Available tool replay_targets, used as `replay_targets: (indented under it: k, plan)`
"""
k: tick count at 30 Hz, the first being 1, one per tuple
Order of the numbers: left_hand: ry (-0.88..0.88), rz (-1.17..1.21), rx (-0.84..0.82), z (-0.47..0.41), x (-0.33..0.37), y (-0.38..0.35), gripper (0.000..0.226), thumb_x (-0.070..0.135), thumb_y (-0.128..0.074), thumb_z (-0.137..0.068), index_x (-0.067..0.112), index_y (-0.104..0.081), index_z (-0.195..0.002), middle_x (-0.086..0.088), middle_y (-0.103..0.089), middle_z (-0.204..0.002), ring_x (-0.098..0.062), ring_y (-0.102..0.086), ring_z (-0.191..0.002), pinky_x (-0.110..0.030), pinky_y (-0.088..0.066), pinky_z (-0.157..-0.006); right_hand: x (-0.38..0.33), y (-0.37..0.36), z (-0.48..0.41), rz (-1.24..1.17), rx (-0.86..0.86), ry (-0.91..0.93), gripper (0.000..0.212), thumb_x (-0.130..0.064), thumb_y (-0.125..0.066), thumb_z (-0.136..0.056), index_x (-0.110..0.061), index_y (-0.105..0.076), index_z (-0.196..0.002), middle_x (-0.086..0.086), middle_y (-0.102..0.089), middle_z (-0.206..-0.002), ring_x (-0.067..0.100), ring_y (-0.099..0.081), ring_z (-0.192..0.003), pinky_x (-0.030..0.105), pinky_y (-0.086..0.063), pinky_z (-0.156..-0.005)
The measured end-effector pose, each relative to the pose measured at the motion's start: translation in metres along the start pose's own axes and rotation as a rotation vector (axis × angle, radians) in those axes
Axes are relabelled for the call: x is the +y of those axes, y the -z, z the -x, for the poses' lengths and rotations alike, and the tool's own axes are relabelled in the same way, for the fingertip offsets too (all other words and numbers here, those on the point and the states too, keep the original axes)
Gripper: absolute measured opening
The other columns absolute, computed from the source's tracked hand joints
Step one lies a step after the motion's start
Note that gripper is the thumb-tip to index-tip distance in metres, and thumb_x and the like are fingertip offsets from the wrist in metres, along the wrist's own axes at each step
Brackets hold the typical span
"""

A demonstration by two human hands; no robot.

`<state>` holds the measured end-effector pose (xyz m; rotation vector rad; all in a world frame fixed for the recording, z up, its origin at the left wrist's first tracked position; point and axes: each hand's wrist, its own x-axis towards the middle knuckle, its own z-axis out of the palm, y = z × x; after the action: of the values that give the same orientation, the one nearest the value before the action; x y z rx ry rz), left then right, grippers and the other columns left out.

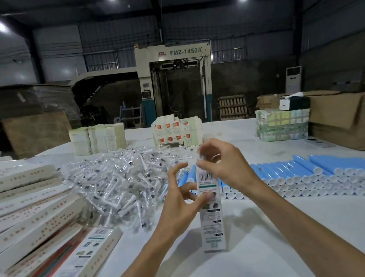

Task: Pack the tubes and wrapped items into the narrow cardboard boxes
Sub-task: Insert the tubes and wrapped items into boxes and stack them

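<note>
- The left hand (181,200) is gripping the narrow box (212,224), which is standing upright near the table's (266,263) front edge.
- The right hand (223,163) is pinching a wrapped item (201,157) at the box's top.
- Many blue tubes (324,171) and the wrapped pile (116,179) are waiting; I judge much is left.

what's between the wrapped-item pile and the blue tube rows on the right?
Head view: the upright narrow box, left hand gripping its middle, right hand pinching a wrapped item at its top.
</note>
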<state>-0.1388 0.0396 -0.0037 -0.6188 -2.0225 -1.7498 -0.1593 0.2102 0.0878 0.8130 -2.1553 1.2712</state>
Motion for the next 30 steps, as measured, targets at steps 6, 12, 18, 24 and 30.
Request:
replay_targets:
  k: [6,12,18,24,30]
  plan:
    - [-0.02,0.008,0.004,-0.001,-0.003,0.0,0.089,0.054,-0.092,-0.079,0.043,-0.033,-0.145,-0.004,-0.081,-0.098,-0.021,-0.076,-0.078,-0.027,-0.06,-0.078,0.008,-0.007,0.008,0.095,-0.013,0.013,0.007,-0.03,-0.076,-0.094,-0.025,-0.077,-0.09,-0.014,-0.065,-0.103,-0.002,-0.051,-0.107,0.018,-0.039,-0.09]
    - [0.024,0.037,-0.001,0.001,0.0,0.002,0.081,0.042,-0.089,-0.085,0.045,-0.034,-0.145,-0.005,-0.082,-0.103,-0.024,-0.077,-0.08,-0.031,-0.062,-0.076,0.024,-0.006,0.026,-0.002,0.024,0.003,0.018,-0.032,-0.067,-0.102,-0.027,-0.076,-0.116,-0.015,-0.052,-0.131,0.001,-0.049,-0.126,0.02,-0.041,-0.105]
    - [0.067,0.084,-0.009,0.003,0.004,-0.001,0.072,0.025,-0.086,-0.093,0.048,-0.038,-0.142,-0.004,-0.082,-0.109,-0.033,-0.078,-0.09,-0.034,-0.064,-0.076,0.048,-0.002,0.054,-0.313,0.03,-0.142,0.031,-0.031,-0.068,-0.102,-0.035,-0.058,-0.131,-0.016,-0.067,-0.118,0.007,-0.066,-0.111,0.023,-0.054,-0.089]
    - [0.087,0.122,0.003,0.004,0.005,-0.006,0.075,0.033,-0.088,-0.091,0.049,-0.043,-0.149,-0.004,-0.078,-0.122,-0.032,-0.078,-0.102,-0.042,-0.067,-0.08,0.047,-0.012,0.057,-0.429,-0.012,-0.109,0.037,-0.019,-0.073,-0.099,-0.031,-0.061,-0.133,0.0,-0.078,-0.109,0.02,-0.074,-0.103,0.027,-0.058,-0.088]
    - [0.127,0.13,-0.065,-0.012,0.013,-0.023,0.064,0.031,-0.086,-0.094,0.047,-0.051,-0.145,-0.006,-0.079,-0.118,-0.026,-0.077,-0.108,-0.04,-0.066,-0.078,0.056,-0.003,0.056,-0.51,0.084,-0.188,0.027,-0.015,-0.071,-0.1,-0.022,-0.068,-0.125,-0.001,-0.078,-0.104,0.016,-0.073,-0.098,0.023,-0.055,-0.082]
